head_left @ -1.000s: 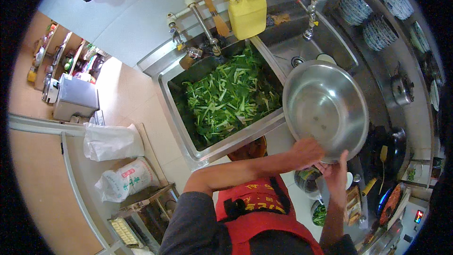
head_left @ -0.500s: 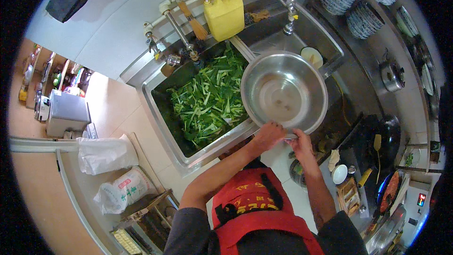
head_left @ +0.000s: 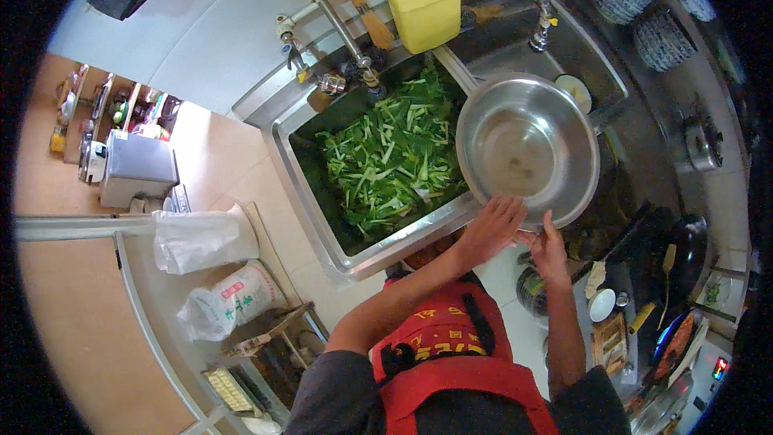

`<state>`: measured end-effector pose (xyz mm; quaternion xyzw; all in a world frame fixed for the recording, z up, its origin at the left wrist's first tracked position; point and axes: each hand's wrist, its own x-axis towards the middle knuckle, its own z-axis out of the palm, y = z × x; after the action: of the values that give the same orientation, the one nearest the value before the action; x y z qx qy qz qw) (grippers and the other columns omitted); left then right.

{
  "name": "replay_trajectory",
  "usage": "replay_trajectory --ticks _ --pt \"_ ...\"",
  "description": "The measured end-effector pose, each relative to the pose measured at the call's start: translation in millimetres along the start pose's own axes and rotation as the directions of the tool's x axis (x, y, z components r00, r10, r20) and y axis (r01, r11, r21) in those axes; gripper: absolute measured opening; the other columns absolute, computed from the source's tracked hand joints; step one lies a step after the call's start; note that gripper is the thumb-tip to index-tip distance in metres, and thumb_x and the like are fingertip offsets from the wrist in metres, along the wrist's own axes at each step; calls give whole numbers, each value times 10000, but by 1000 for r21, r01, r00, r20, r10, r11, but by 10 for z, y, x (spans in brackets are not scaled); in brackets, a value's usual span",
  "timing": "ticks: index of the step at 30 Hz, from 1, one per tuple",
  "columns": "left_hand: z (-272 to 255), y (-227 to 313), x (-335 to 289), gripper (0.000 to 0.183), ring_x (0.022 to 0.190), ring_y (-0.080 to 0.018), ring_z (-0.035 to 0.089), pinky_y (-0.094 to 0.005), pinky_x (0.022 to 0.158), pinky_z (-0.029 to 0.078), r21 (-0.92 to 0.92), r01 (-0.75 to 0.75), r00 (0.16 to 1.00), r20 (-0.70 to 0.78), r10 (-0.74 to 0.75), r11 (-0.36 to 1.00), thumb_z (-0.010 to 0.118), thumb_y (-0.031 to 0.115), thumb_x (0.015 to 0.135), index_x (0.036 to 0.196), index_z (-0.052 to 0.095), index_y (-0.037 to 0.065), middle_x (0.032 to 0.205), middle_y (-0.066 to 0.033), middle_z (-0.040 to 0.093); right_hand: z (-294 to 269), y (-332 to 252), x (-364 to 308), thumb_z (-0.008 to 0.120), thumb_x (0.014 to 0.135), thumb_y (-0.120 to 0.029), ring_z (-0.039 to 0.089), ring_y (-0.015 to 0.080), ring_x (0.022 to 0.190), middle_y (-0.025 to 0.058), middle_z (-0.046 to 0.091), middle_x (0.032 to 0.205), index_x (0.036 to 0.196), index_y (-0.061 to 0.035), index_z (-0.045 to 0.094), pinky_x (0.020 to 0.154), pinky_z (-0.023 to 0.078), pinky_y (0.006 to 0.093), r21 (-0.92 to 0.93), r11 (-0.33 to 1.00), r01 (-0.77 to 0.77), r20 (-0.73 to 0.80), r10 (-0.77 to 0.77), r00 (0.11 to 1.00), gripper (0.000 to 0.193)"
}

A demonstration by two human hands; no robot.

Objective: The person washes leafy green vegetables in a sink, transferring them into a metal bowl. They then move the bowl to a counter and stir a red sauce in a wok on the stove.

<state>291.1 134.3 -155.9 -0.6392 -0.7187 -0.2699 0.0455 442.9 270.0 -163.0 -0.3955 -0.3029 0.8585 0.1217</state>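
A wide stainless steel basin (head_left: 487, 141) rests across the divider and right-hand part of a double sink. What lies in its bottom is hard to make out, apart from a few darker spots. At the basin's near rim, my left hand (head_left: 497, 229) is open, its fingers stretched out close to the edge. Just right of it my right hand (head_left: 550, 254) is open with the thumb raised, its other fingers partly hidden near the left hand. Chopped leafy greens (head_left: 394, 157) fill the left sink bowl (head_left: 322, 238).
A yellow jug (head_left: 425, 12) and a bristle brush (head_left: 366, 16) stand behind the sink, near the taps (head_left: 543, 20). Stacked bowls (head_left: 664, 40) line the right shelf. A wok (head_left: 684, 246) and a lit burner (head_left: 664, 338) are at lower right. White sacks (head_left: 233, 302) lie left.
My left hand has gone from curled at the rim to stretched fingers; my right hand has loosened, thumb raised. The whole view has shifted, so the sink and basin appear farther right.
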Motion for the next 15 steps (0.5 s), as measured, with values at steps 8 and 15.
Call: replay_trajectory --ticks 8,15 --pt "-942 -1430 -1168 743 1218 -386 555 -442 1008 455 -288 796 584 128 -802 533 758 354 825 1367 471 -66 1306 -283 563 1005 389 -414 593 990 -235 659 261 1088 203 651 1224 1325 39 544 939 529 381 -371 924 -95 208 182 961 436" --pt "-572 -3604 -2064 967 963 -375 648 -429 837 525 -323 866 470 260 -843 383 817 464 780 1359 404 -191 1188 -292 604 2065 1332 1145 727 896 -206 610 159 1078 89 665 1177 1362 -7 537 938 496 301 -614 784 92 71 -61 996 542"
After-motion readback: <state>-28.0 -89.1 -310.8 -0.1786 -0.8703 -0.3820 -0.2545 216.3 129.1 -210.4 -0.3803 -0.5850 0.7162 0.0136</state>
